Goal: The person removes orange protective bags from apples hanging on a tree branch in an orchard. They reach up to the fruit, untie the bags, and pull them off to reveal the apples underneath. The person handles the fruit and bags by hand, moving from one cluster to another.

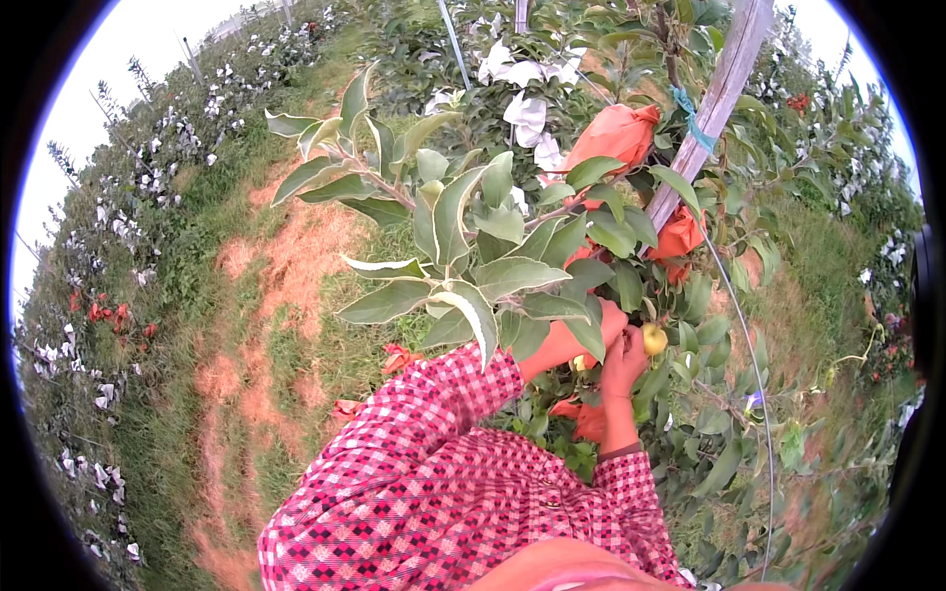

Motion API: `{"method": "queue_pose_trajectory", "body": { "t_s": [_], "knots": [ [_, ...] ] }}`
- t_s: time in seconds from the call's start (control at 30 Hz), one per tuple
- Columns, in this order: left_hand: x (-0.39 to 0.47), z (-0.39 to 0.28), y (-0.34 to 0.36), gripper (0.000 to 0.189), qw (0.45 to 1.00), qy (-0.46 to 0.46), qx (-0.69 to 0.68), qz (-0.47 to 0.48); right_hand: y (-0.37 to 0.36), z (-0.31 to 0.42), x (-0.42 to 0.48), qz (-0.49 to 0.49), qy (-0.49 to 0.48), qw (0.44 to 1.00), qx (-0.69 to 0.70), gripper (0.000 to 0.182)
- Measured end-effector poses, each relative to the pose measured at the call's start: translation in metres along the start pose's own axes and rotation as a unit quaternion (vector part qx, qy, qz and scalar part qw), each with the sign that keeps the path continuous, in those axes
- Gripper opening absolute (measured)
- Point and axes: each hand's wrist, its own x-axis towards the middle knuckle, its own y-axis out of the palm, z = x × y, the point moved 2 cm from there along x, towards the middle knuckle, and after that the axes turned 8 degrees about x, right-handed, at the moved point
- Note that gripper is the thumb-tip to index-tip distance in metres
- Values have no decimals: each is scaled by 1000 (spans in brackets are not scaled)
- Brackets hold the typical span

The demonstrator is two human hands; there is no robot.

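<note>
My left hand [612, 323] reaches in from the left, partly covered by apple leaves [458, 284]. Just below it, my right hand [624, 362] is raised with bent fingers, and the two hands meet. A small yellow apple [654, 339] sits right beside my right fingertips. Whether the fingers touch it or pinch something is hidden. Behind my wrists, another yellowish fruit [582, 362] shows in part. Orange-red fruit bags [589, 421] hang under the hands. More of them, a large bag [617, 137] and a smaller bag [678, 235], hang higher in the tree.
A slanted wooden post [713, 103] with blue twine [692, 122] stands at the upper right. A thin wire or cable [750, 347] curves down past the branches. White bags [526, 114] hang behind. Grass and bare soil [295, 251] lie to the left, beside rows of bagged trees.
</note>
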Motion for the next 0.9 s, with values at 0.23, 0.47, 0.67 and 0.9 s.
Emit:
{"method": "queue_pose_trajectory", "body": {
  "t_s": [0.23, 0.47, 0.67, 0.9],
  "knots": [
    [8, -10, -34, 13, 1000, -24, 0, -21, -4, -12, 6, -14, 40, 998, 44, 9],
    [11, -11, -44, 12, 1000, -2, 16, -27, 2, -26, 8, -14, 4, 998, 64, 8],
    [13, -11, -37, 13, 998, -36, -54, -4, 7, -27, 10, -21, 60, 985, 159, 7],
    [17, -12, -40, 11, 998, -53, -14, 7, 5, -20, 12, -4, 69, 987, 144, 5]
  ]
}}
